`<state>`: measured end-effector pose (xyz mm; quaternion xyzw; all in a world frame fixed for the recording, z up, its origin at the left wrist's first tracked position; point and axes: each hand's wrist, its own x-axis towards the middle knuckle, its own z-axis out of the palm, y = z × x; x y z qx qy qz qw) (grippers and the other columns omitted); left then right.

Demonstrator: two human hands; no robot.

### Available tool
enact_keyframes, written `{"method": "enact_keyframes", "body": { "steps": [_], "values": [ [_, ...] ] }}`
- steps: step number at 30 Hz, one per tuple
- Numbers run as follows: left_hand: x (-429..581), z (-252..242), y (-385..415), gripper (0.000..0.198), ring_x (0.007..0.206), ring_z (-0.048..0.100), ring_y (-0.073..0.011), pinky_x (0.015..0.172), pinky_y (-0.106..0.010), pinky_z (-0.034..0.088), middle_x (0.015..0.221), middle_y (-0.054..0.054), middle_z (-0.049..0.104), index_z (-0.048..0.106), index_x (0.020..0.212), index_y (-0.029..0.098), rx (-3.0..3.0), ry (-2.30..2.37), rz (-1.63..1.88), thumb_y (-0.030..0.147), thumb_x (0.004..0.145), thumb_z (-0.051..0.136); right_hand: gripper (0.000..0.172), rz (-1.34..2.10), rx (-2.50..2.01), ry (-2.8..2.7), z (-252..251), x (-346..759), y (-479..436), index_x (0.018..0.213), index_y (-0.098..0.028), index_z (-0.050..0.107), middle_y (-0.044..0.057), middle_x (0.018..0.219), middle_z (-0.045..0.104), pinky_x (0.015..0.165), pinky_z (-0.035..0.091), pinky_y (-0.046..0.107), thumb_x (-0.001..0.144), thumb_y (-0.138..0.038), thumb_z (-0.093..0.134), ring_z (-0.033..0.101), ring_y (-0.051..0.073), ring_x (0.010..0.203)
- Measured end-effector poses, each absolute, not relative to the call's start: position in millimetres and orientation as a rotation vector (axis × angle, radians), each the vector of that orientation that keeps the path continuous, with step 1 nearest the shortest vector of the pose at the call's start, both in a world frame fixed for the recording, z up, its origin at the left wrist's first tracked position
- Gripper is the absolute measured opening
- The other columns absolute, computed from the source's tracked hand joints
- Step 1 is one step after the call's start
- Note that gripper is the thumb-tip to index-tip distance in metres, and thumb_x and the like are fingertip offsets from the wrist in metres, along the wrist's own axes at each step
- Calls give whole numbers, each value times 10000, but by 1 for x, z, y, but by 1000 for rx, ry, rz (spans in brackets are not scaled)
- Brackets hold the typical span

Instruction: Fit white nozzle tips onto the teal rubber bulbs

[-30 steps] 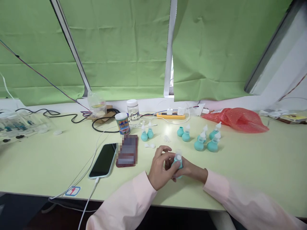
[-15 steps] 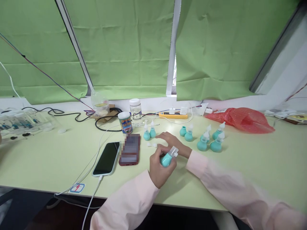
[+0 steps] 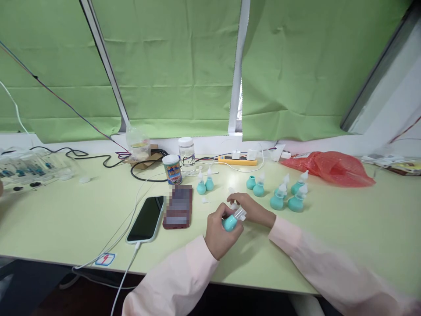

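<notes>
My left hand (image 3: 221, 232) is wrapped round a teal bulb nasal aspirator (image 3: 230, 223), its clear open collar tilted up to the right. Just beyond that collar, my right hand (image 3: 251, 208) has its fingers curled on a small white tip (image 3: 233, 205), partly hidden by the fingers. Another small white piece (image 3: 205, 200) lies on the table. Behind it, two teal bulbs with pointed clear tips (image 3: 201, 188) stand upright. To the right are several more tipped bulbs (image 3: 296, 203) and a bare teal bulb (image 3: 251, 182) without a clear top.
Left of my hands lie a white-cased phone (image 3: 146, 219) on a cable and a dark red phone (image 3: 178, 208). A printed can (image 3: 173, 170), a clear jar (image 3: 187, 156), a yellow power strip (image 3: 237, 161) and a red plastic bag (image 3: 332, 169) line the back. Clear containers (image 3: 29, 166) sit far left.
One of the two small white pieces has left the table and is in my right hand. That hand has drawn back toward the aspirator, which my left hand keeps holding nearly in place.
</notes>
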<state>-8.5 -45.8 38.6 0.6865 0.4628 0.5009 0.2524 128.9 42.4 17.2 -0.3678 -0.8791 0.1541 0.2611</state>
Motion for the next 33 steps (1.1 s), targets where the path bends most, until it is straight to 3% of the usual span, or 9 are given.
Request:
{"method": "enact_keyframes", "body": {
  "steps": [6, 10, 21, 33],
  "values": [
    [-6, 33, -43, 144, 485, 413, -74, 485, -181, 347, 528, 42, 477, 516, 761, 156, 1910, 1292, 1285, 213, 630, 497, 151, 1319, -853, -1671, 23, 164, 25, 752, -160, 594, 47, 823, 599, 686, 433, 318, 610, -210, 605, 546, 170, 756],
    [-5, 34, -44, 166, 530, 471, -89, 528, -194, 382, 597, 12, 556, 573, 764, 150, 1922, 1307, 1266, 223, 629, 509, 138, 1627, -661, -1449, 30, 165, 14, 744, -169, 590, 47, 808, 626, 717, 430, 355, 610, -185, 620, 567, 179, 780],
    [-7, 34, -44, 156, 632, 546, -127, 598, -233, 431, 717, -32, 616, 585, 768, 148, 2036, 1254, 1340, 203, 642, 513, 90, 1678, -667, -1367, 31, 161, 9, 623, -140, 567, 28, 631, 629, 601, 480, 338, 581, -141, 647, 596, 196, 719],
    [-6, 28, -44, 208, 602, 493, -139, 514, -248, 409, 650, -53, 515, 538, 876, 129, 2497, 1206, 1451, 186, 704, 436, 111, 1682, -687, -1229, 27, 153, 2, 533, -123, 544, 17, 633, 620, 567, 491, 301, 585, -142, 640, 592, 149, 578]
  ]
}}
